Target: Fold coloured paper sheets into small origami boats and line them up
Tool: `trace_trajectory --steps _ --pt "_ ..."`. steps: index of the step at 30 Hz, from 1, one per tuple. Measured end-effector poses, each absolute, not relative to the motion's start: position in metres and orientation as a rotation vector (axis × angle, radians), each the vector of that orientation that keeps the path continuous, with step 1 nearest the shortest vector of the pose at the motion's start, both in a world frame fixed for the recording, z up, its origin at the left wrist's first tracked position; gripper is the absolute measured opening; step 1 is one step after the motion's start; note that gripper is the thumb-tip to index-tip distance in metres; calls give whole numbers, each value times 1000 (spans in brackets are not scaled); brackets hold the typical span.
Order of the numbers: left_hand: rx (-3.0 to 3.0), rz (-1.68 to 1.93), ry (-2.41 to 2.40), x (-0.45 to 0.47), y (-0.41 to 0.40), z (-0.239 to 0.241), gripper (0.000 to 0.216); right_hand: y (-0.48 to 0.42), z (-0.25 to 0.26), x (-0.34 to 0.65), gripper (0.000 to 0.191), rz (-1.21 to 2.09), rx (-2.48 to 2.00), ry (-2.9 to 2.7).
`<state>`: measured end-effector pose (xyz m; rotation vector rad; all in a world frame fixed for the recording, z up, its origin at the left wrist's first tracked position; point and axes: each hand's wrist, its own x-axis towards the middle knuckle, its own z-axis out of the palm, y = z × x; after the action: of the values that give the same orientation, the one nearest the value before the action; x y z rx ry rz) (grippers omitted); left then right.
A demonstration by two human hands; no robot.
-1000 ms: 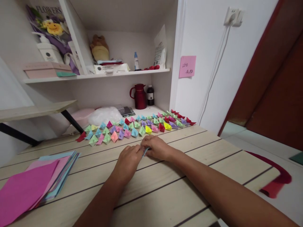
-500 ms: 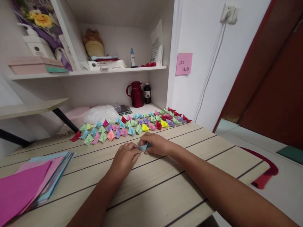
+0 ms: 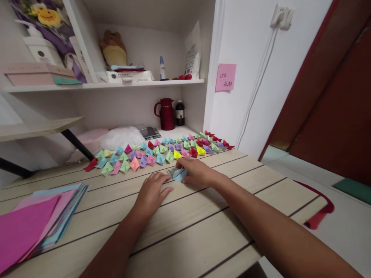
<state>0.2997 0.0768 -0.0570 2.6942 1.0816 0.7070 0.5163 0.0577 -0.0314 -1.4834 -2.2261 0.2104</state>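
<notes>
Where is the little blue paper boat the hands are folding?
The small blue folded paper boat lies mid-table on the wooden desk, between the left hand and right hand, before the row of coloured paper boats.

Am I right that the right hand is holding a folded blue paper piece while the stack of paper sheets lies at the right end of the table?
Not quite: the head view shows the stack of paper sheets at the table's left end. The right hand does hold the folded blue paper piece.

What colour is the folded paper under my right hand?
Light blue folded paper, seen in the head view.
</notes>
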Motion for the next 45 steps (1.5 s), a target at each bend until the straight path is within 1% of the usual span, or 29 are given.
trace_trajectory --steps 3,5,7,11,16,21,23,25,29,31,33,35,38,40,42,45 --pt "2682 742 1079 300 79 -59 24 60 -29 516 20 71 -1539 -2221" --pt "2660 778 1080 300 81 -62 27 61 -29 515 15 51 -1533 -2213" --pt "2630 816 1079 299 83 -64 28 62 -31 511 14 46 -1510 -2198" --pt "2573 923 1046 298 83 -64 25 65 -37 500 13 72 -1397 -2202" --pt "2528 1085 1057 298 82 -60 17 70 -46 489 12 162 -1121 -2142" --pt "2584 1027 1193 299 79 -61 8 73 -50 489 14 210 -1064 -2154" --pt "2597 1017 1228 300 78 -61 6 73 -48 491 17 160 -1105 -2176" --pt "2608 1024 1242 300 78 -60 9 73 -46 494 18 68 -1162 -2198" --pt "2707 1039 1248 300 75 -57 12 70 -40 493 10 -133 -1231 -2256" --pt "2829 993 1213 300 73 -55 15 68 -39 489 7 -197 -1229 -2297" --pt "2951 867 1148 300 72 -53 18 68 -39 487 11 -203 -1224 -2349" --pt "3011 712 1095 301 70 -51 18 68 -40 488 17 -135 -1226 -2397" --pt "2984 578 1066 303 70 -50 17 68 -41 498 27 96 -1209 -2422" --pt "2918 580 1056 302 71 -50 19 67 -39 508 34 260 -1183 -2416" --pt "2829 623 1042 301 73 -52 20 66 -38 516 37 331 -1200 -2390" --pt "2657 735 1021 299 77 -56 19 65 -37 520 31 306 -1225 -2379"
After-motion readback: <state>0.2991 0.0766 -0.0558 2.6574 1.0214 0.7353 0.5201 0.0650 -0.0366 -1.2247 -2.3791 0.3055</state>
